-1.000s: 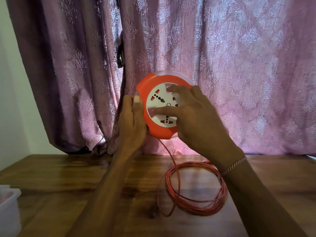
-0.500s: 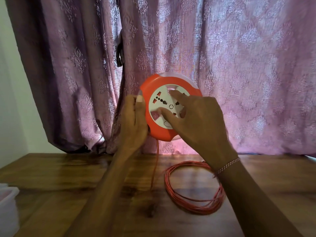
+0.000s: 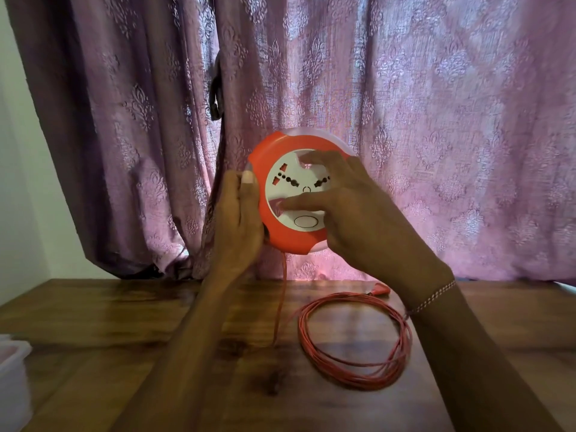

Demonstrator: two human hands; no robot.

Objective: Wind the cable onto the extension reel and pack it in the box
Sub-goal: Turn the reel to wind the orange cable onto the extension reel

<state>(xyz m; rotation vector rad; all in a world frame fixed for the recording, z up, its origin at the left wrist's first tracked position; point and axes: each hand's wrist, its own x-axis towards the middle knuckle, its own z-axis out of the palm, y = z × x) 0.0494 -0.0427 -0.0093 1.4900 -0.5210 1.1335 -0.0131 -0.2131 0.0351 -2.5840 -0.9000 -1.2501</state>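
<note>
Two hands lift the orange extension reel [image 3: 288,194]: left hand [image 3: 240,219] grips its rim, right hand [image 3: 352,210] fingers seemingly press its white face; cable [image 3: 355,341] coiled on counter [image 3: 93,310].

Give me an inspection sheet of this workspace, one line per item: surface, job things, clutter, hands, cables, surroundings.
Surface: wooden table, dark grain, glossy.
Job's things: orange extension reel with white socket face, held upright above the table; packing box not identifiable.
Clutter: white plastic container at the table's left edge, partly out of frame.
Hands: left hand grips the reel's left rim; right hand rests on the socket face, fingers spread.
Cables: orange cable lies mostly unwound in a loose coil on the table; one strand hangs from the reel down to the table; orange plug lies behind the coil.
Surroundings: patterned purple curtain behind the table; pale wall at left.
</note>
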